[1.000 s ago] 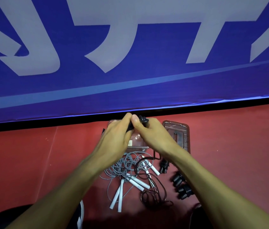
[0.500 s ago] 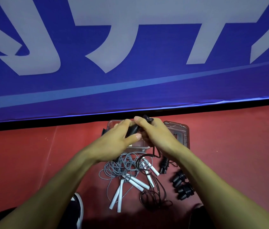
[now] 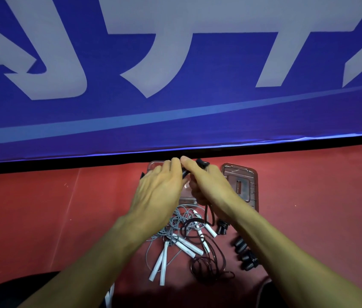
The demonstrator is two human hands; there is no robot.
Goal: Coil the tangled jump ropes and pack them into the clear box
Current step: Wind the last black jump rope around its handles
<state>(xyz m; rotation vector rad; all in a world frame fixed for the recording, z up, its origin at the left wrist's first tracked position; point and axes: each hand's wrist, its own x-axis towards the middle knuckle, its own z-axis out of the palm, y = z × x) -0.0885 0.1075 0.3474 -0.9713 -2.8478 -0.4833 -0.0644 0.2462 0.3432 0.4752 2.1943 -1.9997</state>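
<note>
Both hands meet over the clear box (image 3: 153, 164) on the red floor, near the blue banner. My right hand (image 3: 209, 185) grips a black jump rope handle (image 3: 201, 162), and its dark cord (image 3: 208, 211) hangs down below the wrist. My left hand (image 3: 160, 190) pinches the same black handle from the left side. Most of the box is hidden under the hands. Nearer to me lies a tangle of grey rope (image 3: 175, 221) with white handles (image 3: 186, 246), mixed with a dark rope (image 3: 209, 265). Black handles (image 3: 245, 255) lie to the right.
The clear box lid (image 3: 242, 183) lies flat just right of the box. A blue banner (image 3: 175, 85) with large white shapes stands right behind them. My dark knees (image 3: 20, 292) and a shoe edge (image 3: 109, 296) fill the bottom corners.
My left hand has shifted up and over the box, its fingers closing in again on the black handle beside my right thumb. The ropes on the floor have not moved.
</note>
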